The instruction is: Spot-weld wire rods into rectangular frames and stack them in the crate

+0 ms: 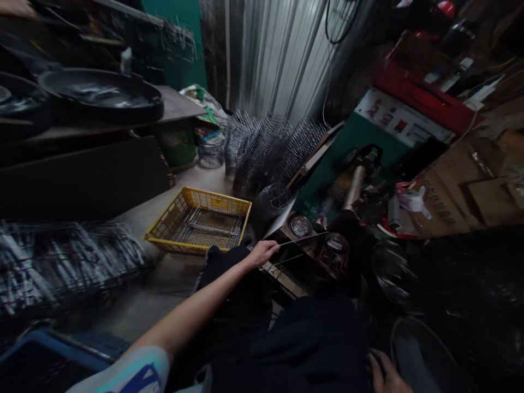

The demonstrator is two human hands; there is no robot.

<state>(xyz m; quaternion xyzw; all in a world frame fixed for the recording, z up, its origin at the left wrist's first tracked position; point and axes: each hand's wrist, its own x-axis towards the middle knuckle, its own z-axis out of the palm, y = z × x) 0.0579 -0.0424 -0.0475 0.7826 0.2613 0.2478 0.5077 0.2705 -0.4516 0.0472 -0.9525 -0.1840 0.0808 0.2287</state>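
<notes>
My left hand (pixel 264 252) is closed in a pinch on a thin metal wire piece (pixel 301 240), which reaches right toward the front of a green machine (pixel 323 180). Another thin rod (pixel 282 262) shows just below it. Past the wire, a round tin (pixel 301 225) of small shiny pieces stands by the machine. My right hand (pixel 387 374) is low at the bottom edge, beside my dark clothing (pixel 311 349). Its fingers are loosely bent and apart, with nothing visible in them; its lower part is cut off by the frame.
A yellow crate (pixel 196 248) with wire frames sits on the floor ahead. Stacked wire baskets (pixel 266 147) lean by the corrugated wall. Wire pieces (pixel 61 262) are piled at left, below a bench with black pans (pixel 102 103). Cardboard boxes (pixel 454 191) stand at right.
</notes>
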